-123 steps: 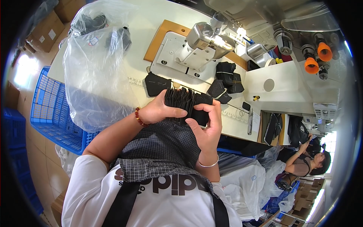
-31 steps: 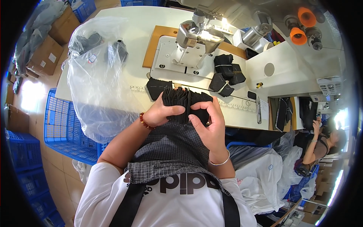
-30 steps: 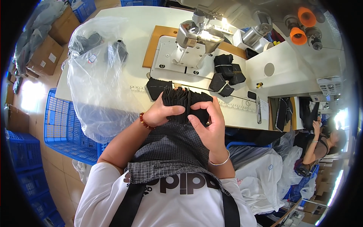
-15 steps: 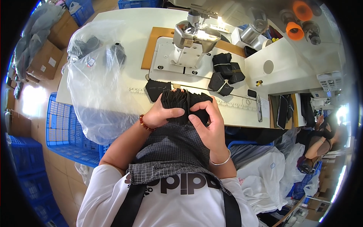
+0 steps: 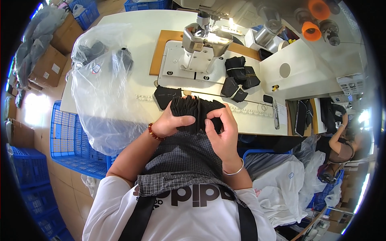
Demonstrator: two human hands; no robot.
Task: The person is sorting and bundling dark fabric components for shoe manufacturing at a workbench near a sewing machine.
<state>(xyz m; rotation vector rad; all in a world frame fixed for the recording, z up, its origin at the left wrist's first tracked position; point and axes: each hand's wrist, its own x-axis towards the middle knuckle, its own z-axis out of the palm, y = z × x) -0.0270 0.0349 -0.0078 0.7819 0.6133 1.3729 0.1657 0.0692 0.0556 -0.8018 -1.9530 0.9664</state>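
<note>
A thick stack of black fabric pieces (image 5: 185, 114) is held upright in front of me, just over the near edge of the sewing table (image 5: 132, 86). My left hand (image 5: 169, 120) grips it from the left, thumb across the front and fingers behind. With thumb and forefinger, my right hand (image 5: 223, 126) pinches the pieces at the stack's right side, which are fanned apart. Another black fabric bundle (image 5: 167, 96) lies on the table just beyond my left hand. Farther right, several tied black bundles (image 5: 241, 76) rest beside the sewing machine (image 5: 201, 48).
Clear plastic bags (image 5: 100, 100) cover the table's left side. A blue crate (image 5: 76, 140) stands below on the left. Small scissors or tweezers (image 5: 276, 114) lie near the table's right edge. White bags (image 5: 273, 184) sit to my right; another person (image 5: 339, 146) is beyond.
My right thumb has shifted up slightly along the stack's right side. The left hand keeps its hold. The other person at the far right has changed posture.
</note>
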